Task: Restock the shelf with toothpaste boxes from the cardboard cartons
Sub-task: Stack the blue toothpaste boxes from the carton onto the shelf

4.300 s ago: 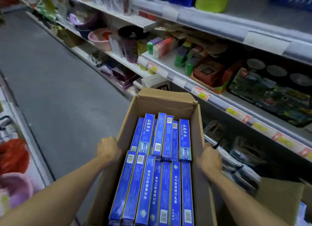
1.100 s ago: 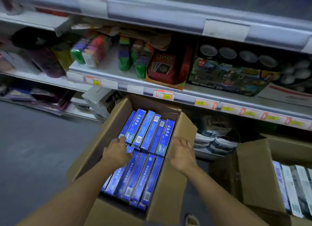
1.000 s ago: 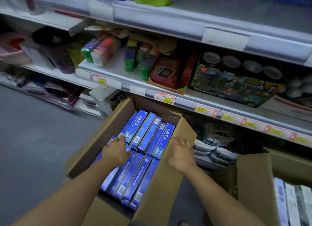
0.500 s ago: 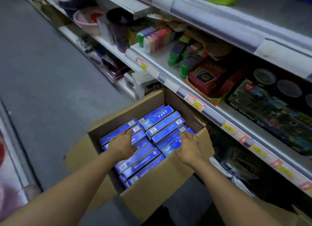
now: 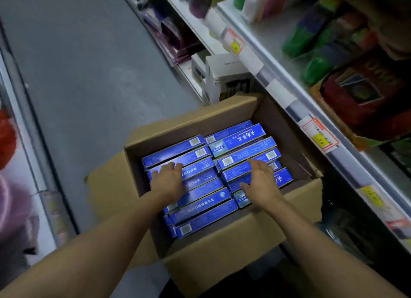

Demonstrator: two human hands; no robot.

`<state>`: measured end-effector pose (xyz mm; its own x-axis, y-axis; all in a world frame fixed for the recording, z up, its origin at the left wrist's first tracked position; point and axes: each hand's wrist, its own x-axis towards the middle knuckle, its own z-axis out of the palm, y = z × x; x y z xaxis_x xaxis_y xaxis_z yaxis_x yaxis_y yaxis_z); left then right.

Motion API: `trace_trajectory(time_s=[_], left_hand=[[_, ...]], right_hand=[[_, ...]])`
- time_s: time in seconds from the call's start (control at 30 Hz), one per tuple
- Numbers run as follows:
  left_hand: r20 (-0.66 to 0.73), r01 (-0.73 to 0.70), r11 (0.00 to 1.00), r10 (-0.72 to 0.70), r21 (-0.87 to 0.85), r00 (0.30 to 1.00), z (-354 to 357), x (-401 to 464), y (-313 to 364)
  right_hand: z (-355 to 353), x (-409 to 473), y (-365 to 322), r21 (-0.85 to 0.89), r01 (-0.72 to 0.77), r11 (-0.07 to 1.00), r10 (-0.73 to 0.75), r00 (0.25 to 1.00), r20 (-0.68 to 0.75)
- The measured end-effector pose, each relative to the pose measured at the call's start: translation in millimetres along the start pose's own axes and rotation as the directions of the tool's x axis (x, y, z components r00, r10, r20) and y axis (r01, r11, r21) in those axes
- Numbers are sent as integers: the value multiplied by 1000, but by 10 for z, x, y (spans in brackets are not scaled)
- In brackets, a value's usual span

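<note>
Where the head view looks down, an open cardboard carton [image 5: 222,260] fills the lower middle of the frame, packed with blue toothpaste boxes [image 5: 242,140] lying flat in two rows. The left hand [image 5: 170,181] rests on the left row, fingers stretched flat over the box tops, gripping nothing. The right hand [image 5: 261,182] is over the right row, fingers extended and relaxed with the thumb spread, grasping nothing that I can see; whether it touches the boxes I cannot tell. The shelf [image 5: 278,60] runs down the right side of the frame, with yellow price tags [image 5: 320,135] along its edge and green packs [image 5: 315,66] on it at upper right. Grey floor [image 5: 84,64] takes up the upper left.
</note>
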<state>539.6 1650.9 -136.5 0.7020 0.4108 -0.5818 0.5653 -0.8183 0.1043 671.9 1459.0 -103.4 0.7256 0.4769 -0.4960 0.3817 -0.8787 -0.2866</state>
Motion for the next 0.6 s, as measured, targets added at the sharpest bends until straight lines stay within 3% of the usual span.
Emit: trace_trajectory(time_s=[0.23,0.43,0.6], left_hand=[[-198,58,997,-45,58,979,415,289,23],[-382,40,987,23,157,924,583,386,62],[-380,63,991,-12,121,925,586,471,84]], right_hand=[[274,345,76,14,26,1000,-27,999,38],[344,528,232,19,51,999,-52,998,38],[327,629,351,-6,79,997,-79,997,14]])
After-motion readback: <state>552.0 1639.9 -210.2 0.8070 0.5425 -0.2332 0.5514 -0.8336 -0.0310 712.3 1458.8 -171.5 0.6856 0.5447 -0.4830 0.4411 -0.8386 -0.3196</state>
